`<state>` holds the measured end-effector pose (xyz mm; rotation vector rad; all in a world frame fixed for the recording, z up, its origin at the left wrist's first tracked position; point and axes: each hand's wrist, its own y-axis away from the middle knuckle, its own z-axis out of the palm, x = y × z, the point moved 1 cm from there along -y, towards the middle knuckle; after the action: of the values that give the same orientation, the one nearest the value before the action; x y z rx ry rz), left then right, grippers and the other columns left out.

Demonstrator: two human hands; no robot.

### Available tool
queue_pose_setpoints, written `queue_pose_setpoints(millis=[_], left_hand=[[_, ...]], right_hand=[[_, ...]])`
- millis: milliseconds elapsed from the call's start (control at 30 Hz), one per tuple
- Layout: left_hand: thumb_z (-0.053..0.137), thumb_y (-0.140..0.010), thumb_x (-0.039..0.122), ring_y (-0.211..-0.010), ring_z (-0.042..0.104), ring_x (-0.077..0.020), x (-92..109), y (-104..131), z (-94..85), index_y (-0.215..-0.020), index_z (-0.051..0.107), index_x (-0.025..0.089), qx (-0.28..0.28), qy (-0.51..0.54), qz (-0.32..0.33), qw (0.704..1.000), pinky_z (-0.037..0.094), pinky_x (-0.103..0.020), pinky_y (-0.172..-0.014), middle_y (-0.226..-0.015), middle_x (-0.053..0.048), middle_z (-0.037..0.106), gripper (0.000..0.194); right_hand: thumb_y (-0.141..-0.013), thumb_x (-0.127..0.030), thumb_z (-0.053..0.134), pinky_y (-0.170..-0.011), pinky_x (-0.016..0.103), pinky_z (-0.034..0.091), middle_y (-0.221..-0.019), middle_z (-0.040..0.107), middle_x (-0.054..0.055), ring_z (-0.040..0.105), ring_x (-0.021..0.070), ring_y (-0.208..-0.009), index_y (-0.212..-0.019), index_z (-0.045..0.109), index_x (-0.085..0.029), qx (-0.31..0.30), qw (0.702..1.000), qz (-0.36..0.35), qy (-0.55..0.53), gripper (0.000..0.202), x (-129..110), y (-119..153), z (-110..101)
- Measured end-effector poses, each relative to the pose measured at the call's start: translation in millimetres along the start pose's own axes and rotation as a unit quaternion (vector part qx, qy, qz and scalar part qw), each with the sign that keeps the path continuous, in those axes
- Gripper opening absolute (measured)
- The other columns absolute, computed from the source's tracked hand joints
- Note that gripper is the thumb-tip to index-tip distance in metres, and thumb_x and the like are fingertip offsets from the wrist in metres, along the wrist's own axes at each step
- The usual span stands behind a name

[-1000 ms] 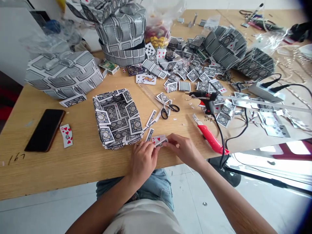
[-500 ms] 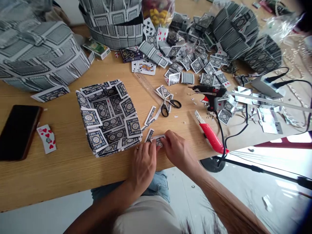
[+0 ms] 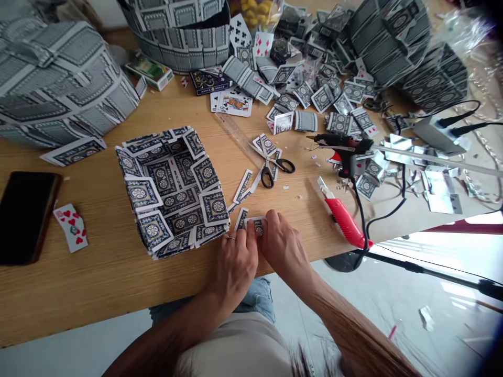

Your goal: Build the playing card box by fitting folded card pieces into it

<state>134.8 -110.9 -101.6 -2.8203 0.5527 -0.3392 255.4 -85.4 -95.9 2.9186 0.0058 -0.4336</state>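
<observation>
A small patterned card point(image 3: 258, 226) lies at the table's front edge between my two hands. My left hand point(image 3: 238, 256), with a ring on it, presses its fingertips on the card's left part. At the card's right end, my right hand point(image 3: 283, 245) grips it with bent fingers. Narrow cut card strips point(image 3: 242, 186) lie just beyond my fingers. Left of my hands stands an open box made of woven cards point(image 3: 182, 201). Black-handled scissors point(image 3: 268, 168) lie open past the strips, partly over card pieces and beside a clear ruler point(image 3: 238, 137).
A red cutter point(image 3: 346, 220) and a black glue gun point(image 3: 343, 146) with its cable lie to the right. At the left is a phone point(image 3: 27, 214). Large card baskets point(image 3: 58, 89) and heaped cards point(image 3: 322, 97) fill the back.
The view has shifted slightly. My fingers have moved a little along the card, and my hands are closer together. The box, scissors and tools keep their places on the table.
</observation>
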Motion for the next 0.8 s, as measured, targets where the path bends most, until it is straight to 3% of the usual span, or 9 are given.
queue_pose_setpoints(millis=[200, 433, 500, 633, 700, 800], left_hand=[[0.045, -0.091, 0.002, -0.061, 0.06, -0.0168, 3.0, -3.3, -3.1, -0.116, 0.061, 0.002, 0.003, -0.045, 0.018, 0.999, 0.048, -0.032, -0.06, -0.066, -0.004, 0.06, 0.029], [0.049, -0.093, 0.008, -0.064, 0.06, -0.0169, 7.4, -9.1, -15.0, -0.109, 0.068, 0.007, -0.032, -0.092, 0.011, 0.995, 0.048, -0.031, -0.056, -0.07, -0.004, 0.062, 0.025], [0.05, -0.092, 0.006, -0.072, 0.064, -0.0176, 8.0, -9.3, -13.7, -0.11, 0.067, 0.006, -0.018, -0.087, 0.021, 0.996, 0.051, -0.03, -0.063, -0.082, -0.007, 0.069, 0.025], [0.048, -0.092, 0.006, -0.088, 0.069, -0.0173, 5.1, -6.9, -2.5, -0.109, 0.065, 0.003, 0.065, 0.003, 0.032, 0.997, 0.055, -0.026, -0.079, -0.095, -0.01, 0.073, 0.023], [0.047, -0.093, 0.008, -0.087, 0.071, -0.0158, 1.9, -4.0, 3.0, -0.11, 0.064, 0.006, 0.091, 0.047, 0.054, 0.993, 0.056, -0.023, -0.079, -0.092, -0.009, 0.074, 0.024], [0.052, -0.09, 0.006, -0.084, 0.072, -0.016, -2.4, 3.3, 5.7, -0.106, 0.066, 0.008, 0.101, 0.02, 0.108, 0.989, 0.057, -0.022, -0.075, -0.094, -0.008, 0.075, 0.022]], right_hand=[[-0.097, -0.032, 0.038, -0.046, 0.028, 0.031, -0.076, 0.06, 0.008, 0.055, 0.0172, -0.054, -0.084, 0.048, -0.022, -0.019, 0.999, 0.027, 0.032, 0.02, -6.7, -1.4, -4.2], [-0.098, -0.035, 0.038, -0.049, 0.028, 0.031, -0.08, 0.06, 0.007, 0.057, 0.018, -0.058, -0.087, 0.049, -0.02, -0.054, 0.996, 0.039, 0.051, 0.021, -13.2, -4.1, -10.0], [-0.098, -0.032, 0.039, -0.049, 0.028, 0.031, -0.08, 0.06, 0.007, 0.058, 0.0177, -0.059, -0.088, 0.049, -0.02, -0.067, 0.996, 0.041, 0.05, 0.019, -13.8, -4.3, -11.1], [-0.097, -0.023, 0.041, -0.05, 0.028, 0.032, -0.082, 0.059, 0.007, 0.057, 0.0168, -0.058, -0.088, 0.048, -0.019, -0.098, 0.993, 0.037, 0.049, 0.012, -13.9, -4.7, -14.2], [-0.096, -0.02, 0.041, -0.049, 0.028, 0.032, -0.082, 0.059, 0.007, 0.056, 0.0164, -0.057, -0.087, 0.048, -0.019, -0.106, 0.993, 0.031, 0.044, 0.011, -13.1, -5.0, -15.1], [-0.095, -0.019, 0.04, -0.049, 0.027, 0.032, -0.082, 0.058, 0.007, 0.054, 0.016, -0.057, -0.087, 0.047, -0.02, -0.093, 0.995, 0.027, 0.035, 0.011, -11.4, -5.1, -13.9]])
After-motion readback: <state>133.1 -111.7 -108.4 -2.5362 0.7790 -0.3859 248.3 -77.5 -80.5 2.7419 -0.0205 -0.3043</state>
